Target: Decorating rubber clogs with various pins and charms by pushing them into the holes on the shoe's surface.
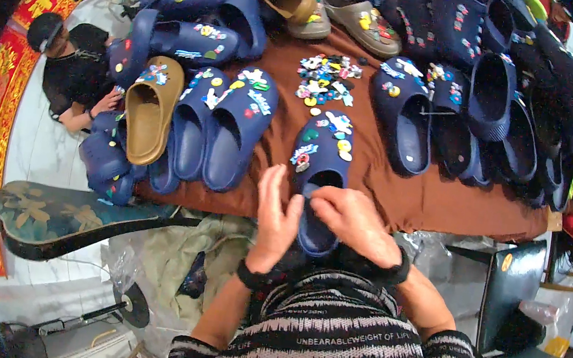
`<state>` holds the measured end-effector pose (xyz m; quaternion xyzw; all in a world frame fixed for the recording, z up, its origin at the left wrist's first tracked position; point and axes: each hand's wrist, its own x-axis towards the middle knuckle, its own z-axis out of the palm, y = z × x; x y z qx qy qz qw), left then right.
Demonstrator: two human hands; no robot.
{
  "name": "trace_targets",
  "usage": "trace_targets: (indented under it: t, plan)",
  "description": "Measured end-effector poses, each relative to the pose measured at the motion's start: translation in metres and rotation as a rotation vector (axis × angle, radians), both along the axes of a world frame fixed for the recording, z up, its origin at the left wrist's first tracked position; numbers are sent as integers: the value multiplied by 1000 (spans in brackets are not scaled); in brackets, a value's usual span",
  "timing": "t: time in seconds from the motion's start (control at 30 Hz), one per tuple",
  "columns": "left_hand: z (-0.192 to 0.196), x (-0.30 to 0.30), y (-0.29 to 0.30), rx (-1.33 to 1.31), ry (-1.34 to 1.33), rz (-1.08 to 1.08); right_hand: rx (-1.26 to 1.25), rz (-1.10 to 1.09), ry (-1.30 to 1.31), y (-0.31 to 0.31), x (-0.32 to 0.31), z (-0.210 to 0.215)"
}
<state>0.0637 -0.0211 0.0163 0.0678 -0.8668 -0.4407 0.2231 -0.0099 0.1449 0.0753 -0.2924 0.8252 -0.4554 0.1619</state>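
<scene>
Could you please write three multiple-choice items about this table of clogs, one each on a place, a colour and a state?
1. Where is the loose pile of charms?
A. On the brown cloth
B. On the floor
C. Inside a clog

2. What colour is the clog at both hands?
A. Tan
B. Navy blue
C. Red

3. How is the left hand?
A. Fisted
B. Open, fingers spread
C. Out of sight

Answers: 1 A, the pile lies on bare cloth; 2 B, it matches the navy pairs; 3 B, its fingers fan beside the clog, opposite the right hand.

Both hands work one navy clog point(322, 156) on the brown-clothed counter point(433, 196): left hand point(275, 220) open beside its heel, right hand point(353, 218) at its opening. Loose charms point(326, 79) (small, colourful) lie just beyond.
</scene>
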Motion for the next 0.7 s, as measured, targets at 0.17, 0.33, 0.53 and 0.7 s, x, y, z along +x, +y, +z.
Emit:
trace_targets:
  t: [0.17,0.33,0.53,0.7]
  plan:
    - [-18,-11,13,-17,-86,-43,-131,-339,-105,36,-26,-13]
    - [-30,-13,19,17,-128,-4,-95,-396,-69,28,-58,-39]
    - [-30,-15,20,19,-99,3,98,-345,40,7,-70,-31]
    - [-27,-16,22,16,-109,24,-61,-305,-35,9,-77,-42]
